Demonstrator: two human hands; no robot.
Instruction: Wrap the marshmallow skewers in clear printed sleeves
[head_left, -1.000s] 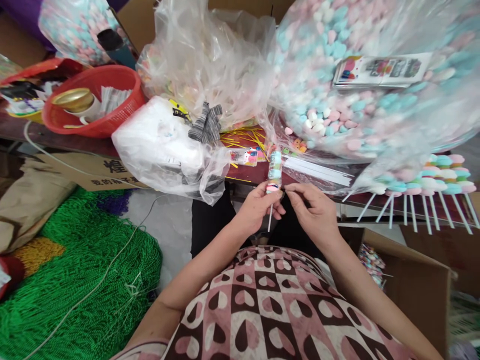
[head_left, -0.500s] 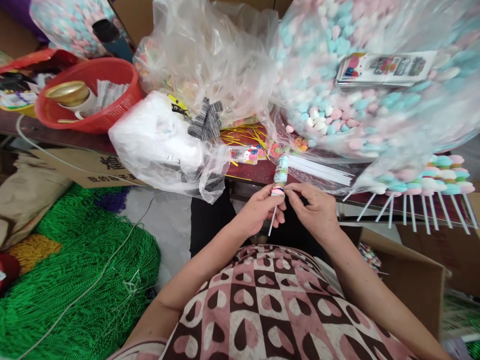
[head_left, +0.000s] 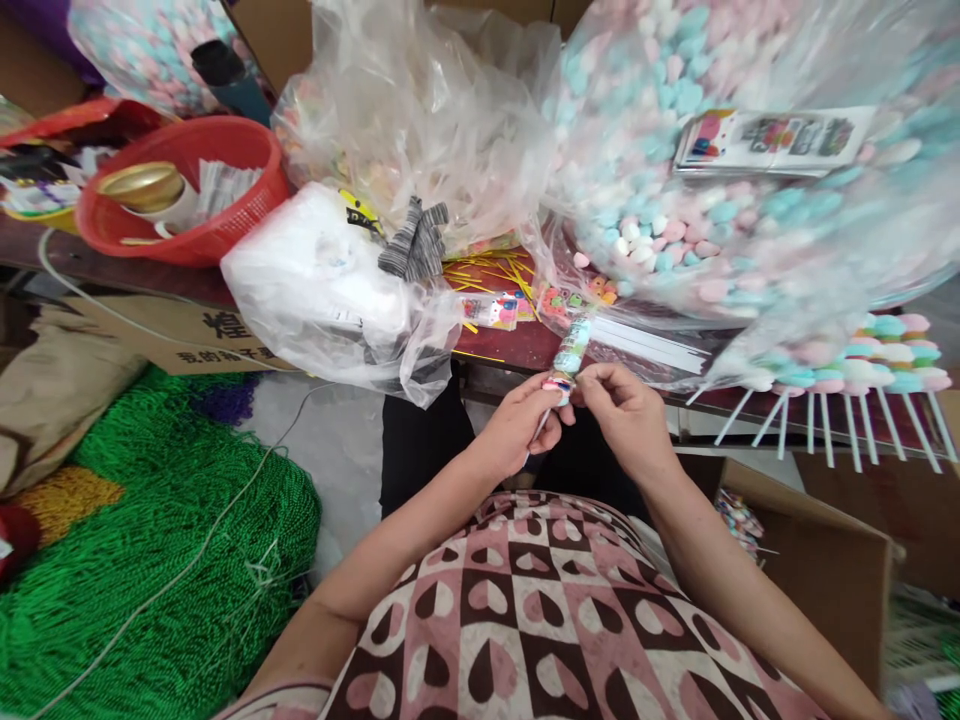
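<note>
My left hand (head_left: 525,420) is closed round the lower end of a wrapped marshmallow stick (head_left: 572,346), a column of pastel candies in a printed clear wrapper. Its white stick runs down under my fingers, and the top leans to the right. Thumb and forefinger of my right hand (head_left: 622,405) are pinched together beside the wrapper's gathered neck; whatever lies between them is too small to make out. Thin yellow twist ties (head_left: 491,270) lie scattered on the table just beyond, near a stack of printed wrappers (head_left: 495,309).
Finished-looking marshmallow skewers (head_left: 892,352) lie at the table's right edge, sticks overhanging. Behind are a large bag of marshmallows (head_left: 720,220) and white sticks (head_left: 649,342) in plastic. A red basket (head_left: 259,200) stands left, green bead strands (head_left: 187,520) below, an open carton (head_left: 832,570) at right.
The wrapped marshmallow stick has tilted, its top moving to the right. My left hand has turned with it, and the right hand has shifted slightly left, still pinched at the neck.
</note>
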